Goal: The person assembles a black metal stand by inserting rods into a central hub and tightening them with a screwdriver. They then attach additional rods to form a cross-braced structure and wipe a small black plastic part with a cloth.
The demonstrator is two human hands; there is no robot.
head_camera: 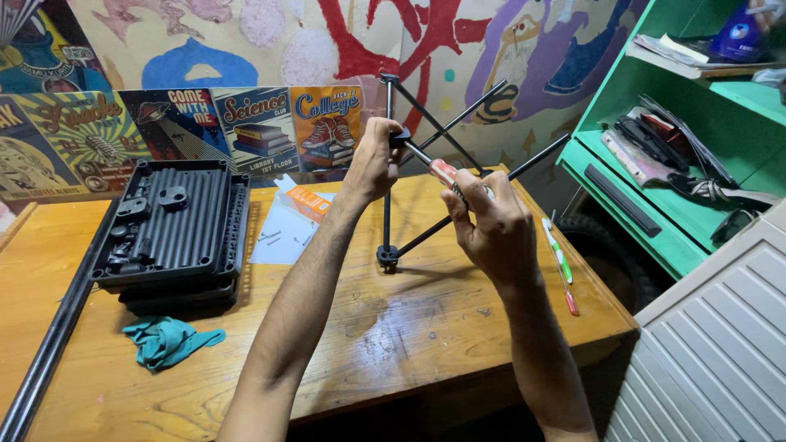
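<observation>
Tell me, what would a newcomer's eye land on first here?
Mid-table, the left hand grips a black rod frame standing upright, while the right hand drives a red-handled screwdriver into its joint. On the table's left, black ribbed trays sit stacked, with a teal cloth crumpled just in front.

Two hands, left (372, 160) and right (490, 229); one screwdriver (434, 168); one black rod frame (389, 188); one teal rag (168, 340); two pens (561, 262) at the table's (393, 344) right edge; seemingly two stacked black housings (176, 233).
</observation>
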